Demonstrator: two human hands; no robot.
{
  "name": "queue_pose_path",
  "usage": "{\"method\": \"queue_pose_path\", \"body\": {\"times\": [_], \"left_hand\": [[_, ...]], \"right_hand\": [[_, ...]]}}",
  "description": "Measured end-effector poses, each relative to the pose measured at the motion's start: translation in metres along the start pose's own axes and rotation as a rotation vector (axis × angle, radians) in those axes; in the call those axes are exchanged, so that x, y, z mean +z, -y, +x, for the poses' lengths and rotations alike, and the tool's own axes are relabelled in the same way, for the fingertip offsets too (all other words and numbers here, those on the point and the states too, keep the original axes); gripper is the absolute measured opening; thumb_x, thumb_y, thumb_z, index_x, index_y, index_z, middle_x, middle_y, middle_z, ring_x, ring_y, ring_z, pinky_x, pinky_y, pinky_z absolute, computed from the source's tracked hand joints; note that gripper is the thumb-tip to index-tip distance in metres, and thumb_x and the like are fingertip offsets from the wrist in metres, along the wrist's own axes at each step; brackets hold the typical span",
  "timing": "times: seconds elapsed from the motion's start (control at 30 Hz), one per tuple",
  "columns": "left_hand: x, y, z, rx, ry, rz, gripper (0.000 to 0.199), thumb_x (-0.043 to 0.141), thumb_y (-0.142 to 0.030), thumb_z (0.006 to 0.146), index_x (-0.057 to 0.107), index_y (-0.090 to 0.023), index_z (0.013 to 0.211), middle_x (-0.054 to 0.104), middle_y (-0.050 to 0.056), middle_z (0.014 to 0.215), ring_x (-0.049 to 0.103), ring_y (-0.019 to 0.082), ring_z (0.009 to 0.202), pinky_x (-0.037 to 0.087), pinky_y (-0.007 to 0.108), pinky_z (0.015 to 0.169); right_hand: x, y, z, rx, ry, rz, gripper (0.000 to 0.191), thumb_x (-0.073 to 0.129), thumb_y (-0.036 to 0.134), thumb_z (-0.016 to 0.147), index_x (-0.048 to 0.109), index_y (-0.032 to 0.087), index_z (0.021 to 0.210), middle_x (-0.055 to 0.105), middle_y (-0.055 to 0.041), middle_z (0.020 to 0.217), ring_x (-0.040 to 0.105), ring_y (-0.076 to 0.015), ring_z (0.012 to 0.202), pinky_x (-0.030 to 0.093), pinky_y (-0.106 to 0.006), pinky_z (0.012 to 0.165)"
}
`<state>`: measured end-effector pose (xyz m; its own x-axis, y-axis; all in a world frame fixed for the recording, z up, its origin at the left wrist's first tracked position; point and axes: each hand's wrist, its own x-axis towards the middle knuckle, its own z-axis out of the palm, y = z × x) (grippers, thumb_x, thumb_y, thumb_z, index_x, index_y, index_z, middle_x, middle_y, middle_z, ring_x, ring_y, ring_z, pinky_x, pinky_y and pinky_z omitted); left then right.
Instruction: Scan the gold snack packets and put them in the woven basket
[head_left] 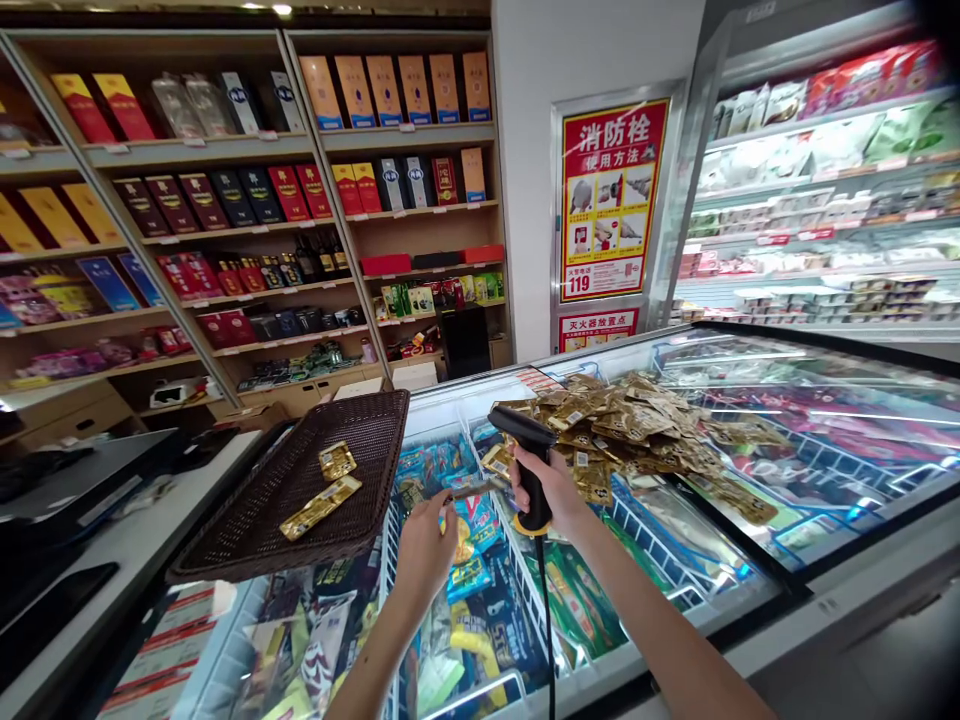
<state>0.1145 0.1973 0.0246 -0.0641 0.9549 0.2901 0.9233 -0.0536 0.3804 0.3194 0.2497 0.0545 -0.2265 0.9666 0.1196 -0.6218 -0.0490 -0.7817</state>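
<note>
Packets in gold foil [637,425] lie heaped between three and four o'clock in the head view, spread over the glass top of a chest freezer [832,605]. Just below centre, at five o'clock, the right hand [551,482] is wrapped around the grip of a black handheld barcode scanner [529,470] with yellow trim. The scanner's head is tilted, one end towards ten o'clock, and its black cable [545,620] hangs down towards six.

Between six and seven o'clock, the left hand [429,538] is mostly closed, thumb and fingers pinching a thin brownish strip [474,490] seen nearly edge-on. The strip points towards the right hand; I cannot tell whether they touch, nor what is printed on it.

At eight o'clock sits a dark brown woven basket [247,520] with two gold items in it, a short sachet [337,460] and a longer sachet [321,507], lying apart. Beneath the hands, blue wrappers [469,580] show among white wire dividers inside the freezer.

Further off, wooden shelving [217,148] with boxed goods and bottles stands at ten o'clock, a red-and-yellow fire-hydrant poster [613,200] between one and two, and a lit display cabinet [765,45] past two.
</note>
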Motion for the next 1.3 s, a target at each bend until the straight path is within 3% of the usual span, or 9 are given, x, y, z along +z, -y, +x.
{"method": "queue_pose_path", "body": {"times": [0.07, 0.17, 0.23, 0.33, 0.43, 0.53, 0.63, 0.87, 1.3], "left_hand": [[-0.001, 0.001, 0.002, 0.005, -0.058, -0.164, 0.047, 0.041, -0.043, 0.102, 0.074, -0.015, 0.122, 0.078, 0.015, 0.110, 0.072, 0.022, 0.074, 0.053, 0.033, 0.074], [-0.003, 0.005, 0.005, -0.029, -0.125, -0.333, 0.043, 0.047, -0.048, 0.097, 0.075, -0.019, 0.112, 0.078, 0.009, 0.091, 0.070, 0.021, 0.062, 0.052, 0.031, 0.066], [-0.003, 0.010, 0.007, -0.084, -0.179, -0.499, 0.040, 0.053, -0.045, 0.092, 0.071, -0.020, 0.118, 0.076, 0.006, 0.083, 0.073, 0.023, 0.065, 0.052, 0.029, 0.061], [-0.006, 0.018, 0.013, -0.207, -0.294, -0.787, 0.052, 0.068, -0.047, 0.082, 0.063, -0.021, 0.126, 0.077, 0.006, 0.088, 0.075, 0.024, 0.066, 0.054, 0.029, 0.055], [-0.012, 0.022, 0.018, -0.271, -0.372, -0.995, 0.049, 0.078, -0.053, 0.073, 0.065, -0.019, 0.106, 0.076, 0.007, 0.088, 0.072, 0.022, 0.061, 0.060, 0.033, 0.056], [-0.021, 0.021, 0.021, -0.232, -0.423, -1.117, 0.043, 0.081, -0.056, 0.071, 0.063, -0.018, 0.084, 0.066, 0.000, 0.071, 0.067, 0.018, 0.063, 0.065, 0.037, 0.067], [-0.028, 0.019, 0.020, -0.182, -0.468, -1.144, 0.042, 0.081, -0.056, 0.071, 0.065, -0.018, 0.077, 0.057, -0.004, 0.064, 0.062, 0.015, 0.062, 0.066, 0.037, 0.070], [-0.032, 0.017, 0.015, -0.213, -0.648, -0.913, 0.038, 0.080, -0.052, 0.073, 0.079, -0.017, 0.088, 0.079, 0.007, 0.082, 0.075, 0.025, 0.081, 0.062, 0.035, 0.079], [-0.033, 0.013, 0.016, -0.245, -0.670, -0.943, 0.044, 0.079, -0.053, 0.071, 0.079, -0.014, 0.092, 0.079, 0.007, 0.081, 0.076, 0.024, 0.071, 0.065, 0.037, 0.073]], "right_hand": [[-0.002, -0.002, 0.001, 0.007, 0.001, -0.015, 0.048, 0.092, 0.055, 0.066, 0.064, 0.019, 0.080, 0.060, 0.0051, 0.056, 0.047, -0.0080, 0.034, 0.037, -0.021, 0.031], [-0.004, -0.004, 0.001, 0.013, 0.011, -0.040, 0.047, 0.092, 0.055, 0.067, 0.064, 0.018, 0.081, 0.060, 0.0045, 0.056, 0.047, -0.0081, 0.034, 0.037, -0.021, 0.031], [-0.005, -0.005, 0.001, 0.011, 0.019, -0.056, 0.046, 0.091, 0.053, 0.070, 0.064, 0.018, 0.081, 0.061, 0.0041, 0.057, 0.047, -0.0078, 0.034, 0.037, -0.021, 0.032], [-0.005, -0.007, 0.000, -0.007, 0.027, -0.077, 0.045, 0.089, 0.054, 0.072, 0.064, 0.018, 0.080, 0.060, 0.0042, 0.057, 0.047, -0.0076, 0.034, 0.037, -0.021, 0.032], [-0.004, -0.008, -0.001, -0.023, 0.046, -0.109, 0.046, 0.088, 0.056, 0.073, 0.063, 0.018, 0.079, 0.059, 0.0048, 0.056, 0.047, -0.0077, 0.034, 0.038, -0.021, 0.032], [-0.003, -0.009, -0.003, -0.032, 0.080, -0.156, 0.044, 0.086, 0.056, 0.076, 0.064, 0.018, 0.080, 0.060, 0.0040, 0.058, 0.048, -0.0080, 0.035, 0.038, -0.021, 0.032], [0.000, -0.012, -0.008, -0.048, 0.122, -0.210, 0.041, 0.084, 0.052, 0.080, 0.064, 0.017, 0.077, 0.061, 0.0028, 0.058, 0.048, -0.0077, 0.034, 0.039, -0.021, 0.033], [0.005, -0.017, -0.013, -0.074, 0.176, -0.297, 0.037, 0.082, 0.050, 0.082, 0.066, 0.017, 0.080, 0.061, 0.0031, 0.058, 0.047, -0.0075, 0.034, 0.039, -0.021, 0.033], [0.005, -0.017, -0.009, -0.067, 0.137, -0.338, 0.041, 0.082, 0.054, 0.078, 0.063, 0.018, 0.076, 0.059, 0.0040, 0.052, 0.047, -0.0086, 0.033, 0.038, -0.021, 0.032]]}}
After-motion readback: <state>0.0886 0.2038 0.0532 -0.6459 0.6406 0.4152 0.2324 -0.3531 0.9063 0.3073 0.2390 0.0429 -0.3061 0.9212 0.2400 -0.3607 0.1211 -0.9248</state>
